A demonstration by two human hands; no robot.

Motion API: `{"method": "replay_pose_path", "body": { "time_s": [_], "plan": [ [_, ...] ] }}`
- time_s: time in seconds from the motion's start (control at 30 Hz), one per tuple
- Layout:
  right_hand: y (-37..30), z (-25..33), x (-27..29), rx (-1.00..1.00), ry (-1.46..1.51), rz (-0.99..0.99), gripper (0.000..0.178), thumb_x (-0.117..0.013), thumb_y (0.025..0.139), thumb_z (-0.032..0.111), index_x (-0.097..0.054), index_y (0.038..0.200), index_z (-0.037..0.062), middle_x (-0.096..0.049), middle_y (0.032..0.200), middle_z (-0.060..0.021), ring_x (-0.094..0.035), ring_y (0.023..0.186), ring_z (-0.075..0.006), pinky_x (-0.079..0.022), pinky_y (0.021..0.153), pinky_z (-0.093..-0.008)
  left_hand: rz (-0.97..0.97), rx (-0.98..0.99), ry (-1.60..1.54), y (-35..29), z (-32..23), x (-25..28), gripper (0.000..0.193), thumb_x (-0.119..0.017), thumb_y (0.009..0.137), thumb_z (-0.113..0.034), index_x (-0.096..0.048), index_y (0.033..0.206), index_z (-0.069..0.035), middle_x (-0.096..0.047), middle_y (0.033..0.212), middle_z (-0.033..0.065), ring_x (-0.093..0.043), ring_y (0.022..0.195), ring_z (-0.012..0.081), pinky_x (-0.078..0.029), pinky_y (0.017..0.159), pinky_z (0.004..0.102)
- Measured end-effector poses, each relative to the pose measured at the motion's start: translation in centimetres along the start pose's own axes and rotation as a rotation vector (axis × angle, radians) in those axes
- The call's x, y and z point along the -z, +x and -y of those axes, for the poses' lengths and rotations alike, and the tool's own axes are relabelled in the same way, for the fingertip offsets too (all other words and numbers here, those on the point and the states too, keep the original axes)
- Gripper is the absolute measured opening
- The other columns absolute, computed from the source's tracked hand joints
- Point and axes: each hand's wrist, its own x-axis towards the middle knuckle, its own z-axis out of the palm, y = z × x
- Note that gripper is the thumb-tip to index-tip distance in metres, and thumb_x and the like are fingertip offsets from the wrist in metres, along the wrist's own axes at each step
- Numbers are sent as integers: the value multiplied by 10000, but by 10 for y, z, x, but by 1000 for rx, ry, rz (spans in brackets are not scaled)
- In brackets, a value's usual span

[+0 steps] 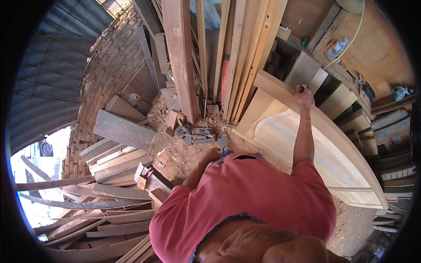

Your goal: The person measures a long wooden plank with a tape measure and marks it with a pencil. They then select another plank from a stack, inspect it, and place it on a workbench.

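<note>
My right hand (304, 96) is at the upper edge of a large pale wooden panel (302, 144), which looks like a door leaf with a moulded frame and a curved inset. Its fingers are curled closed; whatever they may hold is too small to make out. I cannot tell whether the hand touches the edge. My left hand (213, 155) hangs low beside my waist, close to the dark shorts, its fingers partly hidden. Beyond it on the floor lie several metal hand tools (199, 136) among wood shavings.
Tall timber boards (180, 57) stand upright ahead. Stacked planks (123, 162) pile up at the left by a brick wall (103, 65). Wood offcuts (337, 103) fill racks at the right, below a plastic bottle (337, 47). Sawdust covers the floor (175, 153).
</note>
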Motion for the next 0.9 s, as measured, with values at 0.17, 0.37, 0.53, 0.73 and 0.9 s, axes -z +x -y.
{"method": "replay_pose_path", "body": {
  "time_s": [0.17,0.37,0.53,0.73,0.9],
  "plan": [
    [-5,2,1,8,-76,-112,337,-630,952,423,-724,1188,202,-764,1118,-99,-713,1099,-322,-548,931,-445,14,-154,23,44,-37,114,567,-608,904,-392,-644,1348,-41,-701,1195,286,-693,1131,379,-537,981,479],
    [-11,9,1,-2,-48,-166,316,-628,940,388,-731,1147,172,-757,1081,-165,-717,1048,-384,-557,894,-485,-23,-284,117,123,-49,158,561,-625,923,-449,-611,1399,-153,-718,1165,245,-700,1098,392,-544,935,521],
    [-11,13,5,-6,-29,-214,292,-637,911,334,-733,1121,156,-756,1011,-208,-722,995,-414,-571,870,-516,43,-326,174,163,-77,150,632,-622,953,-465,-523,1479,-128,-579,1431,248,-586,1289,439,-473,1083,527],
    [-10,12,5,-52,-30,-182,271,-640,909,335,-722,1110,173,-761,1019,-154,-718,1000,-388,-559,862,-486,254,-483,133,157,-123,141,664,-618,946,-378,-481,1513,-61,-633,1370,262,-630,1264,380,-503,1059,458],
    [-11,14,6,-44,-20,-204,274,-640,896,320,-737,1093,156,-763,999,-174,-727,976,-389,-561,867,-496,304,-479,146,164,-130,147,734,-649,934,-391,-412,1561,-93,-576,1450,266,-576,1329,400,-472,1104,471]
  ]
}}
